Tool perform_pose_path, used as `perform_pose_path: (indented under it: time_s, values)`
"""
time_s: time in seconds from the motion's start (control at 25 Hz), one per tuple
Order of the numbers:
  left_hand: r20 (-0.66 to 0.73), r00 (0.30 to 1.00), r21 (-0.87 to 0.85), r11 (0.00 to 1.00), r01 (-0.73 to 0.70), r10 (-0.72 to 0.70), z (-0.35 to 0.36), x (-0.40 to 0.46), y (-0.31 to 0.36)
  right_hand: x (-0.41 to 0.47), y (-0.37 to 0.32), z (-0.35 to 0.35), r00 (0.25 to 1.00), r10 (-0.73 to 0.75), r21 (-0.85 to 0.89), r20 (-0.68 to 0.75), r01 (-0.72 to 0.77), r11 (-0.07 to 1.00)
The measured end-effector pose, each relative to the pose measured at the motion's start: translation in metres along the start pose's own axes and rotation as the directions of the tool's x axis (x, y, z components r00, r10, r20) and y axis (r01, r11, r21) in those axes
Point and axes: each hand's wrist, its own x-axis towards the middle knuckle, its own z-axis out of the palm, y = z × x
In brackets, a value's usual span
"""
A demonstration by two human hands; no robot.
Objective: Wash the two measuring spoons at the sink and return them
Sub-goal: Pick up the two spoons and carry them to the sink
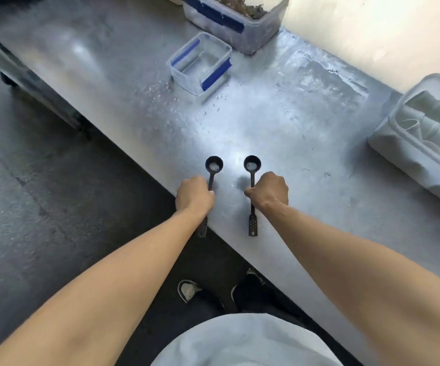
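Two black long-handled measuring spoons lie side by side near the front edge of a steel counter (279, 133), bowls pointing away from me. My left hand (194, 194) is closed around the handle of the left spoon (213, 165), whose tail sticks out past the counter edge. My right hand (268, 192) grips the handle of the right spoon (252, 165), with its perforated end showing below my fist. Both bowls glisten with a pale wet patch inside. No sink is in view.
A small clear box with blue clips (200, 64) stands further back, with water drops around it. A larger clear tub (229, 19) sits behind it. A white bin of rolled cloths (424, 138) is at the right. Grey floor lies left; my shoes are below.
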Motion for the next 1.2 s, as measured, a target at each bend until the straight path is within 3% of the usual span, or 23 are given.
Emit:
perform_pose_path:
  time_s: [0.28,0.6,0.96,1.2]
  values:
    - [-0.153,0.969,-0.099,0.978,0.181,-0.195,-0.068,-0.010,-0.130,-0.055,-0.106,0.088,0.973,-0.221,-0.113,0.071,0.228,0.967]
    - [-0.228,0.863,-0.222,0.887,0.405,-0.451,-0.134,-0.035,-0.289,-0.132,-0.224,0.201,0.856,-0.486,-0.247,0.178,0.517,0.820]
    - [-0.221,0.678,-0.395,0.701,0.594,-0.700,-0.175,-0.061,-0.432,-0.215,-0.340,0.320,0.661,-0.637,-0.308,0.397,0.749,0.586]
    - [-0.182,0.519,-0.475,0.537,0.698,-0.835,-0.213,-0.058,-0.529,-0.257,-0.434,0.403,0.501,-0.665,-0.310,0.554,0.865,0.394]
